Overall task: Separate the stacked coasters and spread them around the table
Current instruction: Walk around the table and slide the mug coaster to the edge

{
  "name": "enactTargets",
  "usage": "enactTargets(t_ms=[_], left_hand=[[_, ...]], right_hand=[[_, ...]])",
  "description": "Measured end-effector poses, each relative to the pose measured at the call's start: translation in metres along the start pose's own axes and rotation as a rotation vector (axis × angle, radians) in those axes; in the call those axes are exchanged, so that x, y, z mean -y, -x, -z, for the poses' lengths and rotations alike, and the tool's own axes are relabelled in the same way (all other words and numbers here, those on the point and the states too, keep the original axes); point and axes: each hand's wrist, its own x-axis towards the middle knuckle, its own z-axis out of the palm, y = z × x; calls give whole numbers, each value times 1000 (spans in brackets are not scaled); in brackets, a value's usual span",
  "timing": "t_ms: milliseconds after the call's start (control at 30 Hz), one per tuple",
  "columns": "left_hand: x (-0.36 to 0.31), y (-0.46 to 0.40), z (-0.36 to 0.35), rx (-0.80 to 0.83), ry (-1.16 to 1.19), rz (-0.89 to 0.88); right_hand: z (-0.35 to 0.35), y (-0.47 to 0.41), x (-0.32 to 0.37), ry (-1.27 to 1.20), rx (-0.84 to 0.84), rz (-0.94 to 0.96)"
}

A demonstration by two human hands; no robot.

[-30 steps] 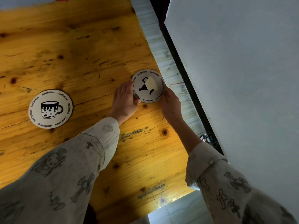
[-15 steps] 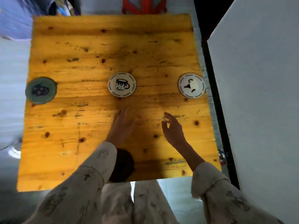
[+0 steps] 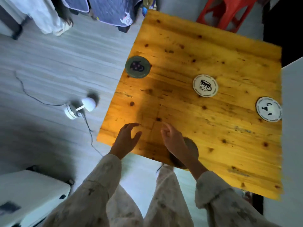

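Observation:
Three round coasters lie apart on the yellow wooden table (image 3: 213,128). A dark green coaster (image 3: 137,67) sits at the table's left edge. In the middle lies a white coaster with a spotted cup (image 3: 205,85). A white coaster with a black-and-cream cup (image 3: 268,109) rests at the right edge. A dim brown round coaster (image 3: 191,150) shows under my right wrist at the near edge. My left hand (image 3: 127,140) hovers over the near-left corner, fingers spread, empty. My right hand (image 3: 173,139) floats beside it, fingers loosely curled, holding nothing.
A white lamp (image 3: 80,108) with a black cable lies on the grey floor left of the table. A red plastic stool (image 3: 229,12) stands beyond the far edge. A white wall or panel (image 3: 291,112) borders the right side. A white box (image 3: 29,197) sits at the lower left.
Both hands let go of the rightmost white coaster and pulled back to the near edge. The view swung left and away, showing all three coasters and the floor.

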Motion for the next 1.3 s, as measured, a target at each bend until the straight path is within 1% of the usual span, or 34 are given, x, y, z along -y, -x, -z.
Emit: enactTargets(t_ms=[133,267,367,467,667,867,1067,1300], left_hand=[[61,10,77,-6,-14,-14],[115,19,157,-47,-88,-65],[139,14,199,-55,-118,-64],[147,-4,220,-26,-120,-94],[143,-61,249,69,-126,-159],[126,-151,279,133,-192,-179],[85,-240,310,177,-237,-213],[26,-320,321,262,-267,-314]], right_hand=[[-72,-1,67,-24,-24,-10],[-135,-2,132,-56,-19,3],[-161,-7,166,-81,-4,0],[-172,-18,188,-107,-16,-1],[-172,-64,222,-100,-86,-3],[-160,-142,256,-138,-115,-5],[-124,-221,289,-220,-150,-38],[-72,-276,299,-231,-225,-106]])
